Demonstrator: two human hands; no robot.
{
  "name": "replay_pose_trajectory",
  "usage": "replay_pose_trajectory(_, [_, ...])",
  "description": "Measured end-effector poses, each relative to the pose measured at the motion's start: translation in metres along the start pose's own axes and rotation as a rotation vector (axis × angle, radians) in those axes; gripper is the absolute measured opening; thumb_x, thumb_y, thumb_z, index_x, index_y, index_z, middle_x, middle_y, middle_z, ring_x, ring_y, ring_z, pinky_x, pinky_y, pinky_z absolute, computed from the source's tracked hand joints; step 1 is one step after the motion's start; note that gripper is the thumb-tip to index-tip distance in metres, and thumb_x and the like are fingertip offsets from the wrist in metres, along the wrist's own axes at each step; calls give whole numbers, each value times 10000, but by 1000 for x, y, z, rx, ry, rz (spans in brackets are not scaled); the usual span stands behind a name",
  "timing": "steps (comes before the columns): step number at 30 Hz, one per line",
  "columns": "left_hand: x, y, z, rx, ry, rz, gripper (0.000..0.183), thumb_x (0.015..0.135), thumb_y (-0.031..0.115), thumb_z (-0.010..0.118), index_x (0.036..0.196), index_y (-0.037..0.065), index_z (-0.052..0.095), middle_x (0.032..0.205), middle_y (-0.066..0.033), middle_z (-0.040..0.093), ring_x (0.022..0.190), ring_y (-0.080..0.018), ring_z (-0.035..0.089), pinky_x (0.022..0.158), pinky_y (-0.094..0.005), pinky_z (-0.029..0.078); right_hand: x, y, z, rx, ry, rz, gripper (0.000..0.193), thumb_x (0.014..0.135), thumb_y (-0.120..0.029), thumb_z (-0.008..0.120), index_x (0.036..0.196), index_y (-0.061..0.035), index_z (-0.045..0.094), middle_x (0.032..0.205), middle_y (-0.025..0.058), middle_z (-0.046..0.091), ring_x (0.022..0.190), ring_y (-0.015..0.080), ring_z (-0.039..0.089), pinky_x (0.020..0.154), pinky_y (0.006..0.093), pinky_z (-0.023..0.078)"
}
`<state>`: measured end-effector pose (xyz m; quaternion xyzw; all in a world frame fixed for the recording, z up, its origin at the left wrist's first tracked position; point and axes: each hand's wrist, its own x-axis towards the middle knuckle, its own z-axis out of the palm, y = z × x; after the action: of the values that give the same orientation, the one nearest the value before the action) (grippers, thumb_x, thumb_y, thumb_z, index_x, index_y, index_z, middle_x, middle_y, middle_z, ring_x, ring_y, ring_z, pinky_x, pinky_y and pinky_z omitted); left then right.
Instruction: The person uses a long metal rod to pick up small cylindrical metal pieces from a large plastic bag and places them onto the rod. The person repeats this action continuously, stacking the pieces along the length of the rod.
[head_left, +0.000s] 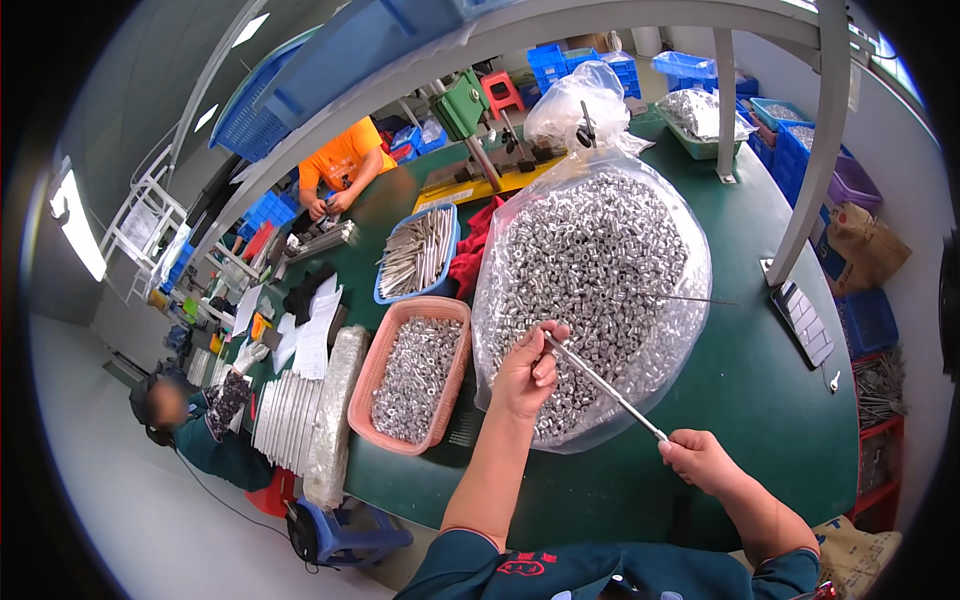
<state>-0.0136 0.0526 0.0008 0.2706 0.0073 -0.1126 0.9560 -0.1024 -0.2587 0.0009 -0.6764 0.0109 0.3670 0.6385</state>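
A slim silver metal rod (610,387) slants across the front of the large clear plastic bag of small metal sleeves (590,260). At its upper left end, my left hand (528,372) closes its fingertips around the tip; whether a small sleeve is also pinched there, I cannot tell. My right hand (703,460) grips the lower right end in a fist, just past the bag's near edge. A thin dark rod (690,298) lies across the sleeves and sticks out over the bag's right side.
Left of the bag stand a pink basket of metal pieces (360,400) and a blue basket of metal rods (379,285). Bundled metal tubes (285,420) lie farther left. A phone (803,325) rests by a shelf post. Two other people work at the left and far side.
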Motion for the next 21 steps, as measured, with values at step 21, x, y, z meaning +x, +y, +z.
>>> replay_pose_trajectory(21, [-3, 19, -1, 64, 103, -83, 279, 930, 47, 478, 1198, -30, 499, 1195, -241, 589, 843, -200, 697, 679, -253, 613, -2, -10, -4, 48, 42, 3, 304, 939, -288, 574, 742, -58, 544, 594, -54, 436, 508, 39, 383, 455, 218, 308])
